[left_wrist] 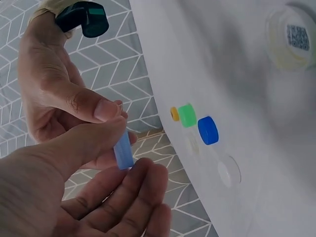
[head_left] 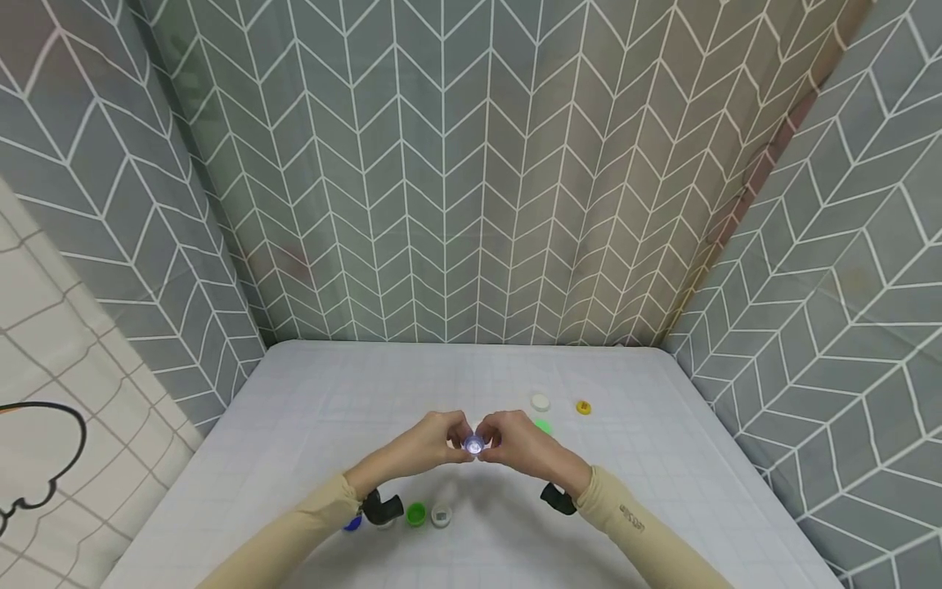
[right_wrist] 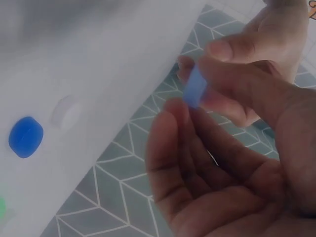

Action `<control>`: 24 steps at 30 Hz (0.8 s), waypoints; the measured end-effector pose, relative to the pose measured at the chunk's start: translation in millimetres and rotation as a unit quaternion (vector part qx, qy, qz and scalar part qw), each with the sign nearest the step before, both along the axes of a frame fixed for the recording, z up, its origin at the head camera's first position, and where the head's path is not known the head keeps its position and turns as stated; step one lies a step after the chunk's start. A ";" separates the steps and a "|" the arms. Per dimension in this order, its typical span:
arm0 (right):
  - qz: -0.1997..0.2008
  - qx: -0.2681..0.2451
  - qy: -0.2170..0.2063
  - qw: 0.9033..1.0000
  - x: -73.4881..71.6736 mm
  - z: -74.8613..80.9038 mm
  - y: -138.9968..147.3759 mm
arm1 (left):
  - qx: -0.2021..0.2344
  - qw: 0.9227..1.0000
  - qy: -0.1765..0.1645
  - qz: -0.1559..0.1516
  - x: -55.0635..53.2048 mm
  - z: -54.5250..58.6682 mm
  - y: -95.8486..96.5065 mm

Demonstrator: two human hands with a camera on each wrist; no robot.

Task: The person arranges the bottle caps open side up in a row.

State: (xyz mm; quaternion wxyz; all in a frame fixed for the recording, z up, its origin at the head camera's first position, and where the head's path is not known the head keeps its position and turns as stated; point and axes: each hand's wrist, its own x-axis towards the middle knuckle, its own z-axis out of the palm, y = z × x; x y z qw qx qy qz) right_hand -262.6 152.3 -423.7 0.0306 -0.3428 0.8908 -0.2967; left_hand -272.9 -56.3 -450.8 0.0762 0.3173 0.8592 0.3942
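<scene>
Over the middle of the table, both hands pinch one small light-blue, translucent round cap (head_left: pixel 474 444). My left hand (head_left: pixel 434 439) has its thumb and fingers at the cap's left side; my right hand (head_left: pixel 524 446) grips it from the right. Seen edge-on in the left wrist view, the cap (left_wrist: pixel 124 152) is a pale blue band, its upper end covered by fingertips. The right wrist view shows the cap (right_wrist: pixel 195 88) between the fingers of both hands. Beyond them lie a dark blue cap (left_wrist: pixel 208 130), a bright green cap (head_left: pixel 543 427) and a white cap (head_left: pixel 540 402).
A small yellow piece (head_left: pixel 584 406) lies at the far right. Nearer the front stand a green cap (head_left: pixel 415 514), a white one with a printed code (head_left: pixel 441 514) and a blue one (head_left: pixel 353 522) partly behind the left wrist camera (head_left: pixel 383 509). Patterned curtains (head_left: pixel 441 204) surround the table.
</scene>
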 end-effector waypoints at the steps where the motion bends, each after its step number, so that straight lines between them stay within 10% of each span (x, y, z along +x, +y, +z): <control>1: 0.004 0.003 -0.003 1.000 0.9 -0.5 0.0 | -0.005 1.000 0.000 -0.002 1.1 -0.3 0.4; 24: 0.041 0.154 0.021 0.987 26.0 -32.2 -7.6 | -0.224 0.973 0.056 -0.022 23.7 -25.9 16.4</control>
